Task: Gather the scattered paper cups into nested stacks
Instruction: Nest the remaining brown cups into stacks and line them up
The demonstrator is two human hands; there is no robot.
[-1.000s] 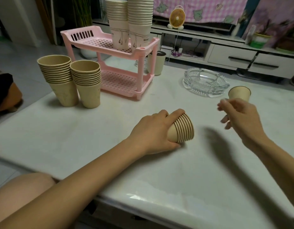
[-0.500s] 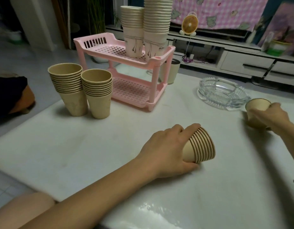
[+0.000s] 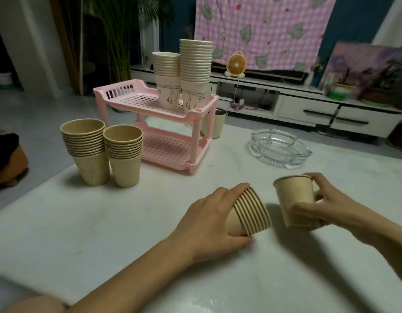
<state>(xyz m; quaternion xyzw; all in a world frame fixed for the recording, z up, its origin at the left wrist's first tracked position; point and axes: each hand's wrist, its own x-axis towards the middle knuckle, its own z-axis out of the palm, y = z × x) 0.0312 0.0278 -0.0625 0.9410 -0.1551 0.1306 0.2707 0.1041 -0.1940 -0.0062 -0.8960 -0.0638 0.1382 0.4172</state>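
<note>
Head view: a stack (image 3: 252, 213) of nested cups is gripped on its side by the left hand (image 3: 209, 220) at the table (image 3: 105, 222), rims turned rightward. One cup (image 3: 292, 199) is grasped by the right hand (image 3: 326, 204) with fingers curled round it, just beside those rims and apart. Two upright stacks (image 3: 87, 150) are seen far left.

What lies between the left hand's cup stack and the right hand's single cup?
Only bare tabletop separates stack and cup, in the head view.
</note>
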